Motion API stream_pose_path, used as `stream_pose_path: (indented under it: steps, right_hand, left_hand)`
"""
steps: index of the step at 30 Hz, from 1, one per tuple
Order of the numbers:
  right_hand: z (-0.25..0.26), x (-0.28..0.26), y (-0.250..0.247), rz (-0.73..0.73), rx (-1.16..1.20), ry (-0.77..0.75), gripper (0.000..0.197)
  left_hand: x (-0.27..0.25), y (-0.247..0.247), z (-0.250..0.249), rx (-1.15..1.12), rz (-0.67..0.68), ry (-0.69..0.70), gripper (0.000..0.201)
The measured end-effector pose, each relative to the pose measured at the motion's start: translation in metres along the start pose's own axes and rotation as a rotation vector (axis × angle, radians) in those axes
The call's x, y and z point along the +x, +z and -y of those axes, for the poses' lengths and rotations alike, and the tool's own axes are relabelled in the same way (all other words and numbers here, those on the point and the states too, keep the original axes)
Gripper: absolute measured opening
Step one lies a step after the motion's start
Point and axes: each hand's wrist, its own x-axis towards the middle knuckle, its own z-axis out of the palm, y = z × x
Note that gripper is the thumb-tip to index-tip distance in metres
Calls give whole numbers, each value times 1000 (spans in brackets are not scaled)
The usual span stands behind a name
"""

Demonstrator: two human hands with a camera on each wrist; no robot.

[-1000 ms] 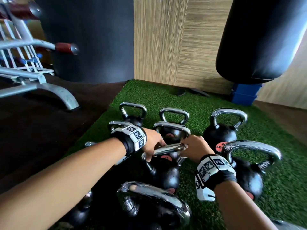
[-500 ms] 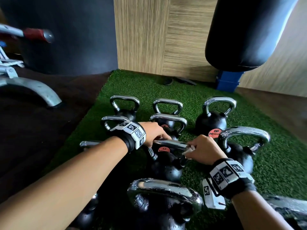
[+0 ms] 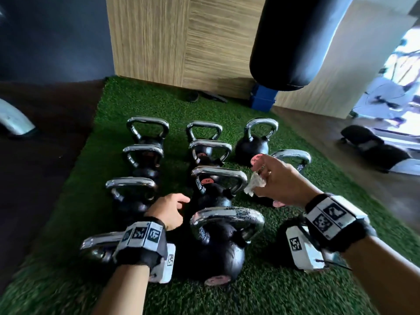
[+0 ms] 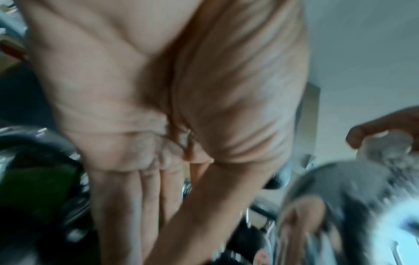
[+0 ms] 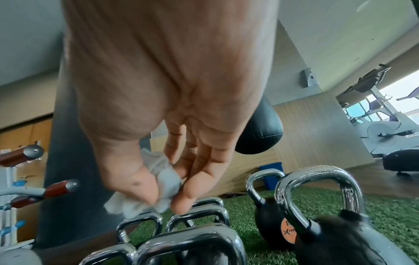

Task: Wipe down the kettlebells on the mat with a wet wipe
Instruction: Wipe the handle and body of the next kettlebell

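Several black kettlebells with chrome handles stand in rows on the green turf mat [image 3: 261,292]. My left hand [image 3: 179,201] hangs low with relaxed fingers and holds nothing, just left of the body of the middle kettlebell [image 3: 213,198] with the orange 12 label. In the left wrist view its fingers [image 4: 136,206] point down, blurred. My right hand [image 3: 261,178] is raised right of that kettlebell's handle and pinches a crumpled white wipe [image 3: 254,185] between thumb and fingers [image 5: 181,197]. The nearest kettlebell's handle [image 3: 225,223] is beaded with wet drops.
A black punching bag [image 3: 295,42] hangs at the back right over a blue box [image 3: 263,98]. A wood-panelled wall [image 3: 181,42] closes the far end of the mat. Dark floor [image 3: 34,178] and a machine foot [image 3: 13,123] lie to the left, gym machines [image 3: 375,146] to the right.
Both hands have let go of the middle kettlebell's handle. The right hand lifted away to the right with the wipe; the left hand dropped back beside the kettlebell's body.
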Motion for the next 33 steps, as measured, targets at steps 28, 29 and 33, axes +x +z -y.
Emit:
stream_pose_path:
  steps: [28, 29, 33]
  right_hand:
    - [-22, 18, 29, 307, 140, -542, 8]
    - [-21, 16, 33, 297, 135, -537, 11]
    - [-16, 3, 47, 177, 87, -516, 11]
  left_hand:
    - [-3, 170, 8, -757, -461, -162, 55]
    - [-2, 173, 8, -772, -485, -164, 51]
    - [0, 177, 12, -788, -526, -143, 49]
